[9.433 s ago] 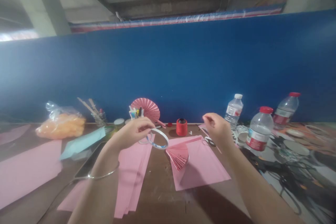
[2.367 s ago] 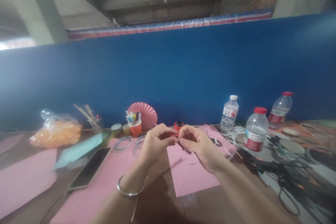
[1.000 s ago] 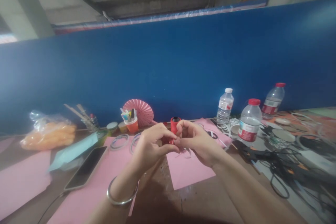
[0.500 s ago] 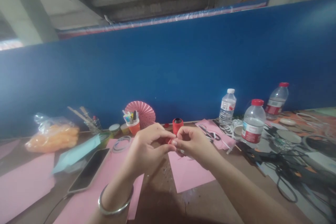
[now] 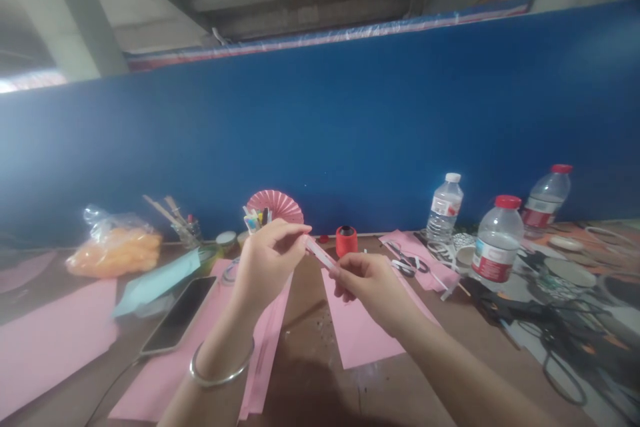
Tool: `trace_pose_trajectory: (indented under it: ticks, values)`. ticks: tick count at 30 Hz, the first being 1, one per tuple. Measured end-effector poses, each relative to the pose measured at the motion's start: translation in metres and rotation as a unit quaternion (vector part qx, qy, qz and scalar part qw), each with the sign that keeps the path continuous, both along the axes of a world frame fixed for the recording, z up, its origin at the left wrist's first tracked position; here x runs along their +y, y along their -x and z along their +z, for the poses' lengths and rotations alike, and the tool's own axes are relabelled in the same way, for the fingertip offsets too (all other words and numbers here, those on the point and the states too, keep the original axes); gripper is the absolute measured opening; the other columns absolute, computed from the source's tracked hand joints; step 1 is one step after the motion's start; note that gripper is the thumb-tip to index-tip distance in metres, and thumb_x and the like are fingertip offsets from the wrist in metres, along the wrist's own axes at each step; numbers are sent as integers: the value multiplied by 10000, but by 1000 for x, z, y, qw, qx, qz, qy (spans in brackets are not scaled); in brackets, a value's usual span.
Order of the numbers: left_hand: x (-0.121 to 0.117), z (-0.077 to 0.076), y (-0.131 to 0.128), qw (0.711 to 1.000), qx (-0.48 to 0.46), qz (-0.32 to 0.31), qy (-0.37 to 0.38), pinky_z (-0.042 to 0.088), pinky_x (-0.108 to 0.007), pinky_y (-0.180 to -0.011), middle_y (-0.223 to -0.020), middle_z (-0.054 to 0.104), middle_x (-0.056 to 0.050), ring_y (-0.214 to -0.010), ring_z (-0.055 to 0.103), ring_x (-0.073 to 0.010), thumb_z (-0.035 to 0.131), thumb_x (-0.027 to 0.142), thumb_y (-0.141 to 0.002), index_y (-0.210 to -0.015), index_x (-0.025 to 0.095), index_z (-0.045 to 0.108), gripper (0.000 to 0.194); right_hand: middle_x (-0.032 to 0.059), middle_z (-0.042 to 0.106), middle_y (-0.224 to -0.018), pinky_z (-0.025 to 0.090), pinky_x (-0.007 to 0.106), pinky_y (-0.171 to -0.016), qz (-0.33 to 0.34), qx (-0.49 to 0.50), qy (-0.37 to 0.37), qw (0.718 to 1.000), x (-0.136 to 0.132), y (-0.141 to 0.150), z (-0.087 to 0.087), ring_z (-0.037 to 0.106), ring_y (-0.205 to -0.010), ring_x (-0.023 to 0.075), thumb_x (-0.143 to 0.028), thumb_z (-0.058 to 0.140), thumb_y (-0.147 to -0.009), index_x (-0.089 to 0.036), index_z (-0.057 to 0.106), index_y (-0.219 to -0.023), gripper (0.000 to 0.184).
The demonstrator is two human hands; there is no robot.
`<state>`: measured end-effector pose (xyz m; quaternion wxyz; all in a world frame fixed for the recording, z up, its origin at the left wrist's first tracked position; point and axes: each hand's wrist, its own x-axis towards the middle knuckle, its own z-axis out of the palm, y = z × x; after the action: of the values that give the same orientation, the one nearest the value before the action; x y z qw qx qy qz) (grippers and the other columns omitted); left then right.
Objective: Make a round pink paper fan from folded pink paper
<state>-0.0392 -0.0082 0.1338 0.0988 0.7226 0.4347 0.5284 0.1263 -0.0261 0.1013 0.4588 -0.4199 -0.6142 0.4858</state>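
Between my two hands is a narrow folded pink paper strip (image 5: 321,253), tilted down to the right, with a pale band along its face. My left hand (image 5: 267,265) pinches its upper left end between thumb and fingertips. The lower right end is gripped by my right hand (image 5: 374,288), thumb on top and fingers curled beneath. Below my right hand lies a pink paper sheet (image 5: 357,333). Just behind the strip stands a red spool (image 5: 346,241). Scissors (image 5: 407,263) rest on pink paper to the right of it.
Left: pink sheets (image 5: 185,373), a phone (image 5: 180,313), a tape roll (image 5: 230,272), a bag of orange stuff (image 5: 117,250). A pink pleated fan (image 5: 280,203) leans on the blue partition (image 5: 320,127). Right: several bottles (image 5: 495,240) and tangled cables (image 5: 560,353).
The tape ring held 9.4 seconds ago is out of my left hand. From fingertips close together over a small reddish piece, my hands have moved apart, showing the strip stretched between them.
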Motion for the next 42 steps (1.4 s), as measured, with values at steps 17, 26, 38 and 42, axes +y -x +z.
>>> trace_pose_trajectory:
  ticks: [17, 26, 38, 42]
  values:
    - [-3, 4, 3, 999, -40, 26, 20, 520, -234, -597, -797, 683, -43, -692, 639, -156, 559, 238, -749, -862, 169, 669, 173, 12, 558, -485, 379, 220, -466, -26, -24, -20, 999, 6, 0, -7, 491, -461, 109, -395, 558, -758, -155, 554, -546, 321]
    - [-4, 4, -2, 989, -146, 16, 22, 559, -248, -593, -744, 663, -26, -622, 636, -137, 575, 250, -738, -832, 157, 669, 163, 18, 574, -487, 379, 230, -470, -35, -35, -30, 998, 9, 0, -13, 509, -458, 119, -427, 560, -751, -157, 573, -556, 334]
    - [-2, 7, 0, 976, -213, 37, 9, 530, -225, -500, -641, 654, -24, -517, 609, -123, 599, 242, -694, -810, 147, 672, 167, 13, 558, -499, 385, 235, -472, -11, -34, -13, 999, 14, 2, -18, 504, -471, 123, -472, 552, -742, -159, 555, -590, 348]
    - [2, 5, 3, 972, -235, 18, 8, 524, -228, -491, -637, 650, -27, -514, 595, -117, 593, 257, -695, -821, 137, 671, 191, 38, 600, -750, 417, 269, -585, -84, -65, -91, 990, 13, 0, -18, 549, -689, 173, -492, 627, -674, -177, 555, -778, 340]
